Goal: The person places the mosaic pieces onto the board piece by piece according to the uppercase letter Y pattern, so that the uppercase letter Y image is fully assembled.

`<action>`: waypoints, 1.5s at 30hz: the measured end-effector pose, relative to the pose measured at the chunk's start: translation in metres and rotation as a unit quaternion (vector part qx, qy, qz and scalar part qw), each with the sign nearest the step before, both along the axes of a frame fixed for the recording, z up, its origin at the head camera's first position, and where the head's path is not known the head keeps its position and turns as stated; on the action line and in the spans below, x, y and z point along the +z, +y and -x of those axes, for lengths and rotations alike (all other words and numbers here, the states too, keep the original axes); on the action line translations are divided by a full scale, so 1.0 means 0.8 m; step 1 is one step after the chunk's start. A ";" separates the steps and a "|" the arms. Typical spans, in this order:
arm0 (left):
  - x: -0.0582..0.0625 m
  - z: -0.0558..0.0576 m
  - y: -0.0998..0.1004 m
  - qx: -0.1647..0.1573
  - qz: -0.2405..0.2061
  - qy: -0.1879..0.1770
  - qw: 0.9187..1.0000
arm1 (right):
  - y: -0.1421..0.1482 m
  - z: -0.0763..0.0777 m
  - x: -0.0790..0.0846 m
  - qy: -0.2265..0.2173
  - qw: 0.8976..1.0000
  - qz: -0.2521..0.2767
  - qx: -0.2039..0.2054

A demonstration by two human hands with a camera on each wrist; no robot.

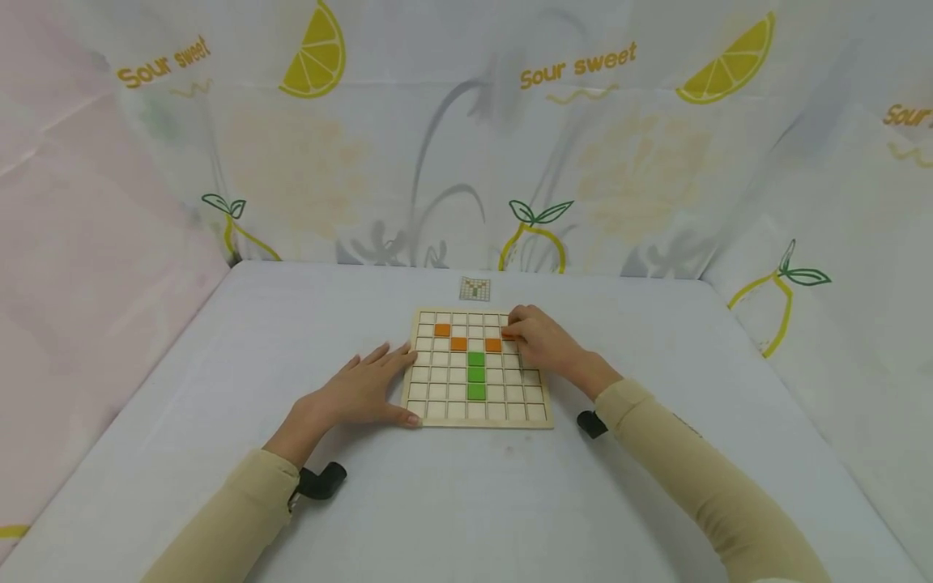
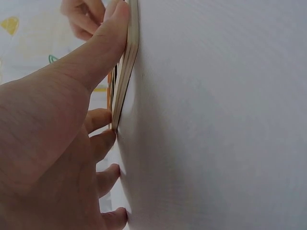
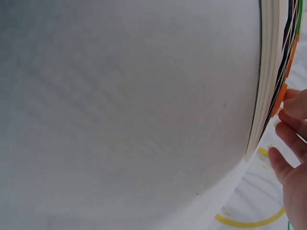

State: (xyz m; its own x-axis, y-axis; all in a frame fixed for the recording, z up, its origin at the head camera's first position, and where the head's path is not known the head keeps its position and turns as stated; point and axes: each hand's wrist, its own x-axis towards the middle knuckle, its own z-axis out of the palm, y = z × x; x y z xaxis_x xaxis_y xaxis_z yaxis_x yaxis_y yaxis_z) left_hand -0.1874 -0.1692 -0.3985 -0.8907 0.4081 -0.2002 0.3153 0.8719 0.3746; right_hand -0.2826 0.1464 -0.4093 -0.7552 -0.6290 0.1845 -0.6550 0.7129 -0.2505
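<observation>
A wooden grid board (image 1: 484, 423) lies flat on the white table. On it, two orange tiles slant down from the upper left, another orange tile (image 1: 493, 346) sits right of centre, and a column of green tiles (image 1: 476, 375) runs below. My left hand (image 1: 368, 385) rests at the board's left edge, fingers spread, with the thumb on the near left corner. At the upper right of the grid my right hand (image 1: 543, 340) pinches an orange tile (image 3: 279, 99) between thumb and fingertips, tilted at the board's surface. The hand partly covers that tile in the head view.
Behind the board lies a small pattern card (image 1: 475, 289) showing a grid with a similar figure. Printed lemon cloth (image 1: 408, 146) hangs behind and beside the table. Each wrist wears a black camera mount (image 1: 321, 481).
</observation>
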 end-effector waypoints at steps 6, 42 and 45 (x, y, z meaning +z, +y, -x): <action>-0.001 -0.001 -0.001 0.003 0.004 0.004 1.000 | 0.003 -0.003 0.002 -0.008 1.000 -0.001 -0.003; 0.004 -0.002 -0.001 0.000 0.008 0.001 1.000 | 0.012 -0.015 0.014 -0.034 0.997 -0.057 -0.031; 0.003 -0.001 0.000 -0.003 0.010 0.000 1.000 | 0.018 -0.016 0.016 -0.039 0.997 -0.059 -0.038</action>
